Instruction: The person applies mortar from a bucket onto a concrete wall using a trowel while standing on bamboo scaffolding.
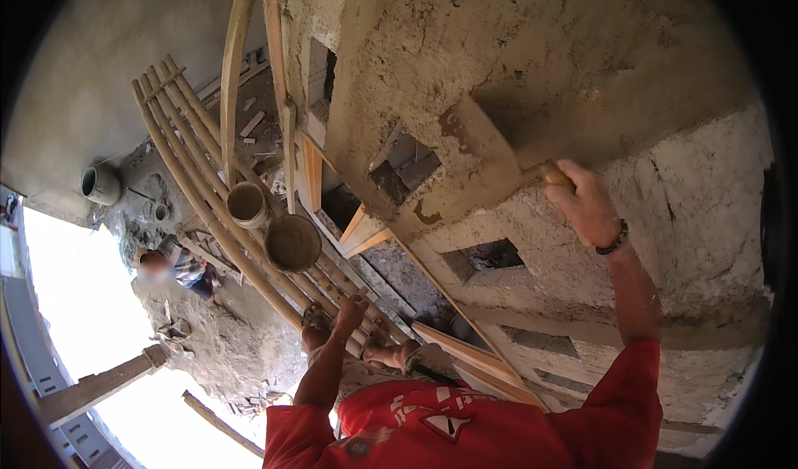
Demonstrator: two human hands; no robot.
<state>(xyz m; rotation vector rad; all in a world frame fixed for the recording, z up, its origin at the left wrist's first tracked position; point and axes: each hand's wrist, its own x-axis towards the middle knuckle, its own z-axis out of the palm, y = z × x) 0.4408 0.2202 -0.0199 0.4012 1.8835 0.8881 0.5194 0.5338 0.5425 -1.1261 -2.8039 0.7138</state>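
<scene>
My right hand is closed round the handle of a trowel, whose wide flat blade lies against wet plaster on the wall. A smear of mortar clings to the blade. My left hand hangs low over the bamboo poles, its fingers loosely apart with nothing visible in them. Beyond it stands a round tub of grey mortar, and beside that a smaller bucket, both resting on the poles.
I stand on a scaffold of bamboo poles above the ground. Square openings pierce the wall, and wooden frames border larger gaps. Far below at left, a person sits near rubble, with another bucket by the far wall.
</scene>
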